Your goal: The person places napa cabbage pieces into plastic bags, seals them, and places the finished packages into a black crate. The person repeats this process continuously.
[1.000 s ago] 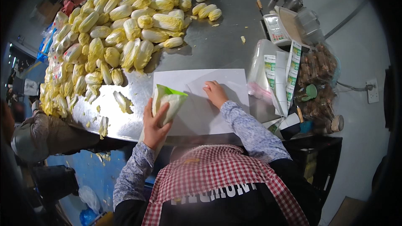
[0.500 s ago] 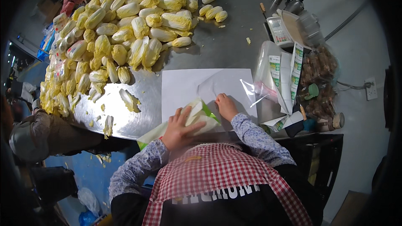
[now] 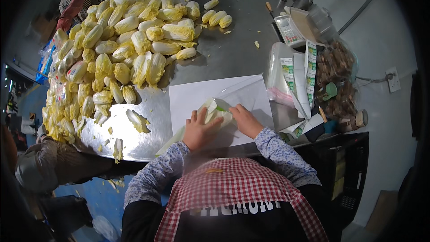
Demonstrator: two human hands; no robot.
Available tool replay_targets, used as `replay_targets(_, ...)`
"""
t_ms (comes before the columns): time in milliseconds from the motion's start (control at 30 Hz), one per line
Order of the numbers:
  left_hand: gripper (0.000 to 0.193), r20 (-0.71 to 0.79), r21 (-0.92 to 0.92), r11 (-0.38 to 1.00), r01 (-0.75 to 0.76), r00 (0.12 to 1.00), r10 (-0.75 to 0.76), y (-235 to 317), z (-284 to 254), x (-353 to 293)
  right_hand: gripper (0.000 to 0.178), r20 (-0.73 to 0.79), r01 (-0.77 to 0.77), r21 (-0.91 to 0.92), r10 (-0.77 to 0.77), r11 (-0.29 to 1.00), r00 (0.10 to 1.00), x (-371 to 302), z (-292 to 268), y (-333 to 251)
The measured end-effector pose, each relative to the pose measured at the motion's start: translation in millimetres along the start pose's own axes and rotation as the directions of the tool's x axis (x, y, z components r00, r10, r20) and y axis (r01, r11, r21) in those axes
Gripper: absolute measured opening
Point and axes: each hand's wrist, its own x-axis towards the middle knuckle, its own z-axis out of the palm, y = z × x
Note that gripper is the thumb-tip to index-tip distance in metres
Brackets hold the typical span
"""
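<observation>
A sheet of clear plastic film or bag with pale and green parts (image 3: pixel 210 107) lies crumpled on a white board (image 3: pixel 183 96) in front of me. My left hand (image 3: pixel 199 130) rests flat on it with the fingers spread. My right hand (image 3: pixel 246 122) is closed on the wrapper's right edge beside the green strip; its fingertips are partly hidden. Glossy clear film stretches from the wrapper toward the board's far right corner. Whether anything lies inside the wrapper, I cannot tell.
A big heap of napa cabbages (image 3: pixel 130 40) covers the metal table's left side. At right are label strips (image 3: pixel 309 71), a clear plastic roll (image 3: pixel 277 71), a scale (image 3: pixel 288 29), a kettle (image 3: pixel 303 0) and brown bundles (image 3: pixel 336 62). Another person (image 3: pixel 71 0) stands at the far left.
Both hands have moved slightly away from me with the wrapper, which is now more bunched. The right hand has shifted to the wrapper's edge. The board sits tilted and my view has turned a little.
</observation>
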Motion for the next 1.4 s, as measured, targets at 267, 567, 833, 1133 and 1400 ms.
replay_targets(267,0.062,0.011,-0.003,0.996,-0.091,0.996,0.091,21.1,7.0,1.1,0.036,-0.106,0.0,0.077,0.008,0.997,0.994,30.9,11.2,1.3)
replay_targets(567,0.066,-0.071,0.031,0.988,-0.153,0.985,0.155,30.8,7.1,2.1,0.022,-0.295,0.036,0.222,0.032,0.974,0.955,46.3,12.8,9.2)
replay_targets(833,0.065,-0.02,0.062,0.941,-0.333,0.942,0.335,33.0,4.1,-0.6,0.022,-0.337,0.083,0.267,0.012,0.96,0.941,15.4,-2.0,32.6)
replay_targets(1133,0.073,0.049,0.075,0.971,-0.227,0.973,0.224,52.0,25.5,18.2,0.027,-0.361,0.106,0.143,-0.048,0.984,0.931,-33.8,0.3,28.2)
replay_targets(1400,0.072,-0.084,0.099,0.989,-0.11,0.989,0.118,69.3,31.9,20.8,0.026,-0.353,-0.006,0.105,0.043,0.994,0.935,-35.7,-9.3,43.3)
